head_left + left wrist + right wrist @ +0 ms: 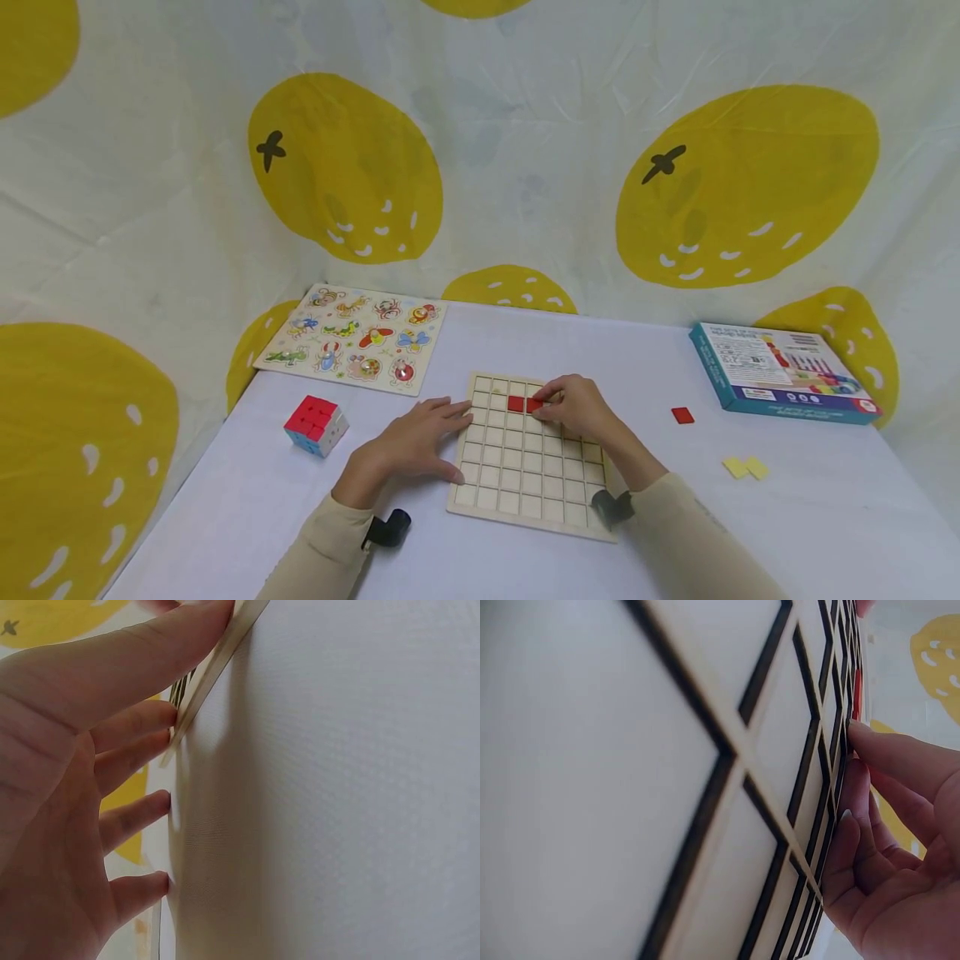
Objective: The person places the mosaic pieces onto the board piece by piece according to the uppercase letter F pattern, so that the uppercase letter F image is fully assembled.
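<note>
A wooden grid board (512,481) with square recesses lies on the table. One red square tile (515,404) sits in a recess near its far edge. Just right of it, my right hand (581,408) pinches a second red tile (534,405) between thumb and fingertips, at the board's surface. In the right wrist view, fingers partly hide the red piece, so how far it sits in its recess cannot be told. My left hand (412,440) is spread along the board's left side; in the left wrist view its thumb (150,656) and some fingertips touch the board's edge.
To the left stands a red, white and blue puzzle cube (317,425), with an insect picture puzzle board (352,337) behind it. On the right lie a loose red tile (682,415), two yellow tiles (736,467) and a flat toy box (783,371). A patterned cloth (525,192) hangs behind.
</note>
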### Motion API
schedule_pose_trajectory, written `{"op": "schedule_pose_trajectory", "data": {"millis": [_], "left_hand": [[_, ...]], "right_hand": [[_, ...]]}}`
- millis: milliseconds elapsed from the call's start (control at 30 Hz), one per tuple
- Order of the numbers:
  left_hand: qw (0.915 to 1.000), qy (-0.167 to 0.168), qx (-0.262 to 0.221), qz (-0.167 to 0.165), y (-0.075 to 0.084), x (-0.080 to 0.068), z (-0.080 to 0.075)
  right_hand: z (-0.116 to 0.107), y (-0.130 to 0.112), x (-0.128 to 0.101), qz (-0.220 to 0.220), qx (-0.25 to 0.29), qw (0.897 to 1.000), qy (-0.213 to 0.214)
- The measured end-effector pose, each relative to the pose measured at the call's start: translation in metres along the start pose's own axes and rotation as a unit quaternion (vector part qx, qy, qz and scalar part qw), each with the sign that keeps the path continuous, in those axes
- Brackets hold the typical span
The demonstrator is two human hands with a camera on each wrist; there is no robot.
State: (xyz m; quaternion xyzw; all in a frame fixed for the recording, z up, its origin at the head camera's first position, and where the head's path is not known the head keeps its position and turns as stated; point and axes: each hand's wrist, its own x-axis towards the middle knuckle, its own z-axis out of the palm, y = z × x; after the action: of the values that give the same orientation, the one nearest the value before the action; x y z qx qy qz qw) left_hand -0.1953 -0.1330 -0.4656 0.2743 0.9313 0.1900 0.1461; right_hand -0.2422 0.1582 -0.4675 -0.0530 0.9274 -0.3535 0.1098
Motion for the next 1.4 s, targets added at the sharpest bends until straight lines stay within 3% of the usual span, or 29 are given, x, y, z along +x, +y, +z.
{"op": "schedule_pose_trajectory", "data": {"millis": [833, 1067, 1400], "left_hand": [[1.0, -0.005, 0.001, -0.004, 0.005, 0.002, 0.002], [1.0, -0.005, 0.003, -0.005, 0.006, 0.003, 0.003], [0.9998, -0.006, 0.016, -0.013, 0.003, 0.002, 0.0]], "right_hand": [[-0.007, 0.0, -0.008, -0.007, -0.005, 1.0, -0.013], [-0.027, 0.021, -0.016, -0.013, -0.006, 1.0, -0.009], [-0.078, 0.065, -0.039, 0.038, -0.073, 0.996, 0.024]]}}
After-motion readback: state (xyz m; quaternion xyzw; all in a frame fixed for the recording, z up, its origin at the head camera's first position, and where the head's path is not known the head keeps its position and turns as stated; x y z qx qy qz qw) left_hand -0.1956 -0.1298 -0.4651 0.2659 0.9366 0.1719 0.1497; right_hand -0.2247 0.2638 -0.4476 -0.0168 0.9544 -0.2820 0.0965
